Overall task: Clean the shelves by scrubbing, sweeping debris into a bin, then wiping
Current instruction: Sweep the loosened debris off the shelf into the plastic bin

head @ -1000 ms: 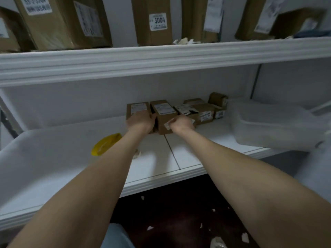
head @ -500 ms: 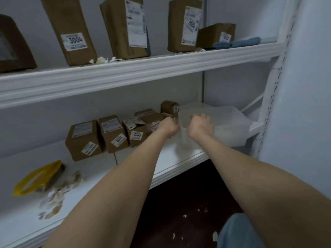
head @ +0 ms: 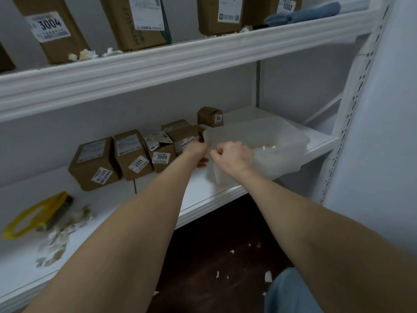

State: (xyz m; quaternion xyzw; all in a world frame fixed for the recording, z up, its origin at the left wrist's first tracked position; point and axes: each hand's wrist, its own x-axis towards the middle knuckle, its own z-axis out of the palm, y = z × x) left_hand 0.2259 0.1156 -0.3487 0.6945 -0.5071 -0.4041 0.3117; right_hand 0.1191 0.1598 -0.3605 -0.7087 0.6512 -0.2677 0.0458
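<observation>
1. Bin point(head: 282, 141): milky, see-through plastic, rectangular, with rounded corners and a rolled rim. Set on the right end of the lower shelf point(head: 203, 201), just beside a row of boxes point(head: 133, 154).
2. Left hand point(head: 196, 152): wrapped round the bin's near left corner, thumb low on the wall, fingers curled over the rim. Fingertips hidden behind the hand.
3. Right hand point(head: 234, 158): just beside the left, knuckles up, fingers curled and pinching the bin's near rim.
4. Inside the bin: something pale and shiny, blurred through the wall, too vague to name.
5. Boxes: small, brown, matte cardboard with white labels. "2011" and "3005" legible, other print too small to read.
6. Brush point(head: 29, 218) at the left of the lower shelf: yellow loop handle, dark bristles half buried in debris point(head: 58, 236). Debris pale, crumpled and flaky, spread toward the front edge.
7. Shelving: white and smooth, with moulded front lips and a perforated upright point(head: 352, 105) at the right.
8. Upper shelf point(head: 180, 57): tall boxes point(head: 140, 21) cut off by the top edge, labelled "3004" and "1002". More crumpled scraps at their feet. Folded blue cloth point(head: 302, 13) at the far right, soft-looking.
9. Below: dark floor point(head: 214, 256) flecked with white bits, and a denim knee point(head: 291, 292) cut off at the bottom edge.
</observation>
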